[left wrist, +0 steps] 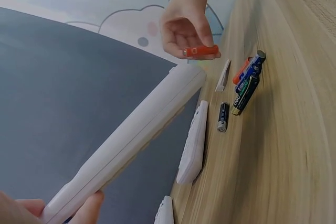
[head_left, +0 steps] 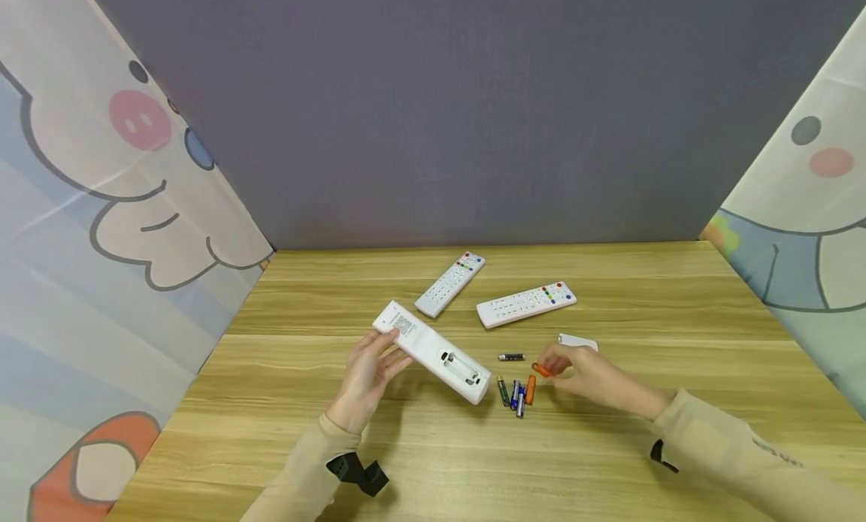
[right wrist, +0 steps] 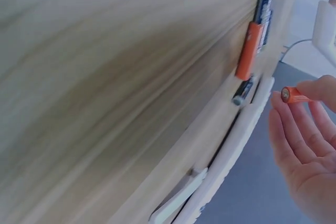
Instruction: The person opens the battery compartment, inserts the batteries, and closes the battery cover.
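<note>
My left hand (head_left: 366,377) grips a white remote control (head_left: 426,343) by one end, its back turned up and its battery compartment (head_left: 461,367) uncovered and bare. Between thumb and fingers, my right hand (head_left: 583,371) pinches an orange battery (left wrist: 201,51) above the table. Just left of that hand lie a second orange battery (head_left: 531,390), blue batteries (head_left: 517,396) and a green-and-black battery (head_left: 503,391), grouped together. A black battery (head_left: 511,356) lies apart, a little farther back. The white battery cover (head_left: 577,342) sits behind the right hand, partly hidden by it.
Two more white remotes rest button side up at the back, one (head_left: 450,284) angled behind the held remote, the other (head_left: 526,305) to its right. A grey panel (head_left: 473,116) rises along the table's (head_left: 284,402) back edge. Printed cartoon sheets (head_left: 88,229) flank both sides.
</note>
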A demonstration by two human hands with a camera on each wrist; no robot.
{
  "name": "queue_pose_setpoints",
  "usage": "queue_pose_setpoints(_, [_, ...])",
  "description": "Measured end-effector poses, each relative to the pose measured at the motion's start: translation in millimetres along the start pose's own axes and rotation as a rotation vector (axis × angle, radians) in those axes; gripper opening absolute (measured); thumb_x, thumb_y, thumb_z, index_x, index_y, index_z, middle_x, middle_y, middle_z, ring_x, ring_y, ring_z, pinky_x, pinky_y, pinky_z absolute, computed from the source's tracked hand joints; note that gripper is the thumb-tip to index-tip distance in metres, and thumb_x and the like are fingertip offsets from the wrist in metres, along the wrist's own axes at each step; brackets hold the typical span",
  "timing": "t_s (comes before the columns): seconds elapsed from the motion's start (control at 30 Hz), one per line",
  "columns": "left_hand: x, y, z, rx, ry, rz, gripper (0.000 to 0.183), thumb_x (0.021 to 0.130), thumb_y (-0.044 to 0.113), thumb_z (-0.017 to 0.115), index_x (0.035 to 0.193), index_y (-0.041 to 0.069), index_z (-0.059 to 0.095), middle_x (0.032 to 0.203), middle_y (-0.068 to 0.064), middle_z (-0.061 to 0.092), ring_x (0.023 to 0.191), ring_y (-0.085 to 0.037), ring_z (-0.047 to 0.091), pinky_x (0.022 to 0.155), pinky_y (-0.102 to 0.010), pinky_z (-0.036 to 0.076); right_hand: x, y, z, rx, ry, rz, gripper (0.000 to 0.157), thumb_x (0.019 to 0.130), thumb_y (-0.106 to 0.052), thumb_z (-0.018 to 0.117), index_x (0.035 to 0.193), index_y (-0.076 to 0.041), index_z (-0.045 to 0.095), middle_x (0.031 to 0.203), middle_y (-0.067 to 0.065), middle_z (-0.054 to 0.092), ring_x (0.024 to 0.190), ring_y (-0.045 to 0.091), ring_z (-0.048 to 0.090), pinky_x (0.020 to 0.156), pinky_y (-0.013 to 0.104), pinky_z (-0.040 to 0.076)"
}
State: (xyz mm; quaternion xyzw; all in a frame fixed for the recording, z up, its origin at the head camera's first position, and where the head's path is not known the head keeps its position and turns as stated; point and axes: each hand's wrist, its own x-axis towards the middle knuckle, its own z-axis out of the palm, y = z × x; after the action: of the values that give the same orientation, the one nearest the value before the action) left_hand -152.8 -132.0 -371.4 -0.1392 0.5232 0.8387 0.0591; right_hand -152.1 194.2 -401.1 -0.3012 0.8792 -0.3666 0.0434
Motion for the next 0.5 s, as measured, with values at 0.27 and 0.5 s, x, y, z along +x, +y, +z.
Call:
queue_pose_setpoints(0.27, [-0.3, -0.6, 2.7, -0.006, -0.013, -0.001, 0.032, 0.088, 0.004, 0.048, 0.119, -0.003, 0.042, 0.096, -0.008, 0.055, 0.082, -0.021, 0.06, 0.076, -0.032, 0.053, -1.4, -12.9, 4.4, 0.045, 0.034, -0.092, 0.039, 0.072, 0.01, 0.063, 0.108, -0.003, 0.053, 0.086, 0.007, 0.063, 0.077, 0.01, 0.059, 0.068, 0.027, 0.053])
queue_pose_setpoints(0.5, [-0.5, -1.5, 3.2, -0.011, -0.032, 0.004, 0.036, 0.089, 0.005, 0.048, 0.122, -0.005, 0.04, 0.098, -0.009, 0.053, 0.084, -0.021, 0.059, 0.078, -0.032, 0.053, -0.4, -26.1, 6.4, 0.037, 0.067, -0.17, 0.04, 0.073, 0.009, 0.063, 0.109, -0.006, 0.055, 0.088, 0.006, 0.062, 0.076, 0.012, 0.058, 0.066, 0.024, 0.052])
